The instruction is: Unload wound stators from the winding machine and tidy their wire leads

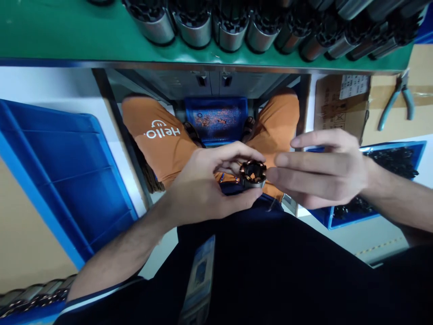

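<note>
My left hand (206, 187) is closed around a small motor stator (253, 181), a metal ring with a black insert and copper windings inside. Its open end faces up toward me, above my lap. Beside it on the right is my right hand (326, 174), somewhat blurred, with its fingers stretched out and slightly apart. Those fingertips reach the stator's right side; whether they press on it I cannot tell. Several similar stators (196, 34) stand in rows on the green bench top (67, 34) ahead of me.
A blue tray (216, 141) with copper scraps is on the floor between my feet. Left of me stands a blue bin (67, 167). On the right, a blue bin (367, 219) contains small black parts, and pliers (399, 97) lie on a cardboard box (382, 122).
</note>
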A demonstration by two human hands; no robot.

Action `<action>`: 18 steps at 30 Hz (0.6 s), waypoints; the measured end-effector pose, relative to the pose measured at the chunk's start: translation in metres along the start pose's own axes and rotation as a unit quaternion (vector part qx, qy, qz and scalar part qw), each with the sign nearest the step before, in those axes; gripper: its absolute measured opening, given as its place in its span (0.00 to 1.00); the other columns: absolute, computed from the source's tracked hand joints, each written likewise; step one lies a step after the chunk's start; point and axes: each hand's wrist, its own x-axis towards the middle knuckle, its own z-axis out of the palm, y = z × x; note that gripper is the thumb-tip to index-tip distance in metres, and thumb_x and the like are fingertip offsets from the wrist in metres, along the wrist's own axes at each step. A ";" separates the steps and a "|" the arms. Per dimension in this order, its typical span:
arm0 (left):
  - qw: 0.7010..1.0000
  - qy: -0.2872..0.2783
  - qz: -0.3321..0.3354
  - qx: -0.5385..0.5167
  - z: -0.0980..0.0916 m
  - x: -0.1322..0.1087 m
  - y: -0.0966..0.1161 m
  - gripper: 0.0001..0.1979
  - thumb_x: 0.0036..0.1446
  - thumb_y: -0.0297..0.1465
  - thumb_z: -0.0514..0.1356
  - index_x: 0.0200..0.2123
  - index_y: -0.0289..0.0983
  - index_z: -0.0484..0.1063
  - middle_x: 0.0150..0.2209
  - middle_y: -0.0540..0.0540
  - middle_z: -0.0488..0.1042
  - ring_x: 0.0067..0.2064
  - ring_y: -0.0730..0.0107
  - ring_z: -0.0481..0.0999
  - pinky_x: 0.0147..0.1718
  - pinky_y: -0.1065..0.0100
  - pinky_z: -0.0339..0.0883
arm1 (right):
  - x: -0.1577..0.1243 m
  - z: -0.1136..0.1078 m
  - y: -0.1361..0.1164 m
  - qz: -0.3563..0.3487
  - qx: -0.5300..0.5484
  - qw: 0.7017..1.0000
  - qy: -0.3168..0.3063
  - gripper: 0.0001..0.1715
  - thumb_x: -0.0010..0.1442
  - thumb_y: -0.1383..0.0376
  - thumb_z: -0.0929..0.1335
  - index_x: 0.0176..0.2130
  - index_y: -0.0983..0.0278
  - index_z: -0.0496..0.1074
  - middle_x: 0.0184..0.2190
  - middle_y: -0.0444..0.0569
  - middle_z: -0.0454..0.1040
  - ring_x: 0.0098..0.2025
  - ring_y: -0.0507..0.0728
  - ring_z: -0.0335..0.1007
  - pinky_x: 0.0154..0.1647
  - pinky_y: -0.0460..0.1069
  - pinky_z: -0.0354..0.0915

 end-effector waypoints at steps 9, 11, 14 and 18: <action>0.924 0.155 0.243 0.252 0.002 -0.009 0.005 0.11 0.68 0.24 0.71 0.48 0.46 0.80 0.54 0.50 0.86 0.53 0.65 0.88 0.52 0.63 0.88 | -0.005 0.007 0.003 0.355 0.438 0.813 -0.147 0.19 0.71 0.49 0.78 0.43 0.62 0.87 0.35 0.49 0.87 0.21 0.48 0.74 0.18 0.42 0.66; 0.885 0.152 0.316 0.307 0.001 -0.008 0.003 0.10 0.70 0.23 0.67 0.46 0.45 0.82 0.53 0.49 0.86 0.53 0.63 0.89 0.54 0.62 0.88 | -0.003 0.013 0.001 0.362 0.466 0.789 -0.168 0.17 0.68 0.50 0.80 0.42 0.62 0.86 0.30 0.45 0.85 0.18 0.47 0.70 0.15 0.42 0.61; 0.879 0.134 0.310 0.337 0.003 -0.007 0.000 0.10 0.69 0.25 0.67 0.49 0.45 0.82 0.50 0.49 0.87 0.52 0.59 0.90 0.53 0.58 0.89 | -0.002 0.015 -0.006 0.362 0.376 0.842 -0.136 0.15 0.64 0.52 0.82 0.36 0.59 0.84 0.24 0.39 0.79 0.16 0.47 0.66 0.14 0.43 0.60; 0.975 0.075 0.087 0.192 0.007 -0.005 -0.003 0.14 0.62 0.32 0.72 0.51 0.42 0.80 0.41 0.52 0.87 0.37 0.67 0.88 0.37 0.67 0.85 | -0.005 0.005 -0.015 0.313 0.182 0.929 -0.076 0.18 0.65 0.56 0.81 0.27 0.56 0.79 0.21 0.38 0.73 0.21 0.47 0.65 0.21 0.44 0.65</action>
